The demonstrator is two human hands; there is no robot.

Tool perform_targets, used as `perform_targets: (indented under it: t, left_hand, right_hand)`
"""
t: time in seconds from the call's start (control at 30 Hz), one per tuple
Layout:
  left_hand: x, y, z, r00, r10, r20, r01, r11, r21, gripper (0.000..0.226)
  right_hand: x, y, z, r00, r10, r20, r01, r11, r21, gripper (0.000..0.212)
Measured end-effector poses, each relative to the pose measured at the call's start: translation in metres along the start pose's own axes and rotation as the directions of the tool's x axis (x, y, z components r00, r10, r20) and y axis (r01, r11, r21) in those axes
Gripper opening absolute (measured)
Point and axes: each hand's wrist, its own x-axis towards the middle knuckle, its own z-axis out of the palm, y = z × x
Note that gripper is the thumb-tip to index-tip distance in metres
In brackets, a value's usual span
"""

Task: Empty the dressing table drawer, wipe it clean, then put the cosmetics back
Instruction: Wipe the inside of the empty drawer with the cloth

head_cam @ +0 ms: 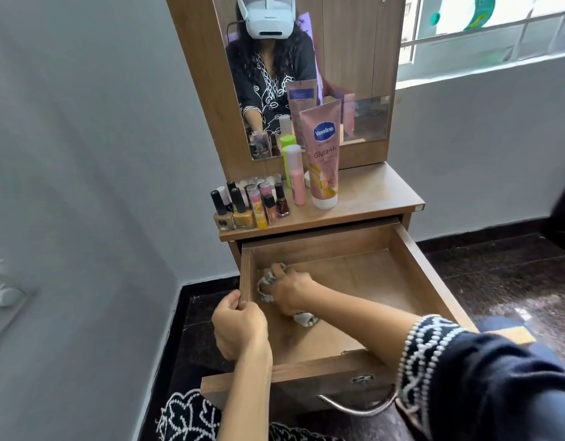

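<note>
The wooden drawer (415,262) of the dressing table is pulled out, with nothing inside but a crumpled patterned cloth (268,283). My right hand (290,291) grips that cloth and holds it against the drawer floor near the left wall. My left hand (238,326) grips the top edge of the drawer's left wall. On the tabletop (380,192) stand several nail polish bottles (243,208), a pink bottle (296,181), a green bottle (287,148) and a tall pink Vaseline tube (324,154).
A mirror (354,58) rises behind the cosmetics and reflects a person wearing a headset. A metal handle (357,407) curves off the drawer front. A grey wall stands at left, a window sill at upper right, dark floor (513,281) around the table.
</note>
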Motion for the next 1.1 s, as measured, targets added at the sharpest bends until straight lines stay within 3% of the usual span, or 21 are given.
perform_targets:
  t: [0.13, 0.2, 0.37, 0.5, 0.6, 0.73, 0.9, 1.1]
  left_hand:
    - [0.000, -0.002, -0.001, 1.000, 0.004, 0.001, -0.004, 1.000, 0.007, 0.030]
    - [0.001, -0.001, -0.001, 1.000, 0.003, 0.008, -0.003, 1.000, 0.002, 0.031]
    - [0.000, -0.001, -0.002, 1.000, -0.012, 0.015, 0.012, 1.000, 0.012, 0.032]
    - [0.000, 0.000, -0.001, 1.000, 0.003, 0.017, -0.003, 1.000, 0.017, 0.032]
    - [0.001, 0.000, -0.001, 1.000, 0.007, 0.021, -0.008, 1.000, 0.030, 0.031]
    - [-0.002, 0.000, -0.003, 1.000, -0.008, 0.023, 0.007, 1.000, 0.019, 0.030]
    - [0.000, 0.001, -0.002, 1.000, -0.017, 0.009, 0.017, 1.000, 0.014, 0.030]
    - [0.003, 0.000, 0.000, 1.000, -0.022, 0.000, 0.022, 1.000, 0.018, 0.031]
  right_hand:
    - [-0.039, 0.011, 0.019, 0.979, -0.190, 0.069, 0.195, 0.978, -0.073, 0.068]
    - [-0.047, 0.019, 0.022, 0.975, -0.204, 0.092, 0.210, 0.976, -0.063, 0.074]
    - [-0.005, 0.009, 0.007, 0.999, 0.035, -0.025, -0.032, 0.995, 0.095, 0.064]
    - [0.018, -0.015, -0.002, 0.970, 0.222, -0.097, -0.196, 0.955, 0.224, 0.057]
    - [0.017, -0.024, -0.004, 0.949, 0.292, -0.122, -0.260, 0.939, 0.226, 0.054]
    - [0.001, -0.004, -0.007, 0.929, 0.364, -0.063, -0.338, 0.906, 0.254, 0.049]
    - [-0.007, 0.035, 0.003, 0.846, 0.530, 0.065, -0.523, 0.799, 0.297, 0.048]
    - [0.000, 0.021, -0.005, 0.821, 0.550, 0.154, -0.566, 0.743, 0.359, 0.051]
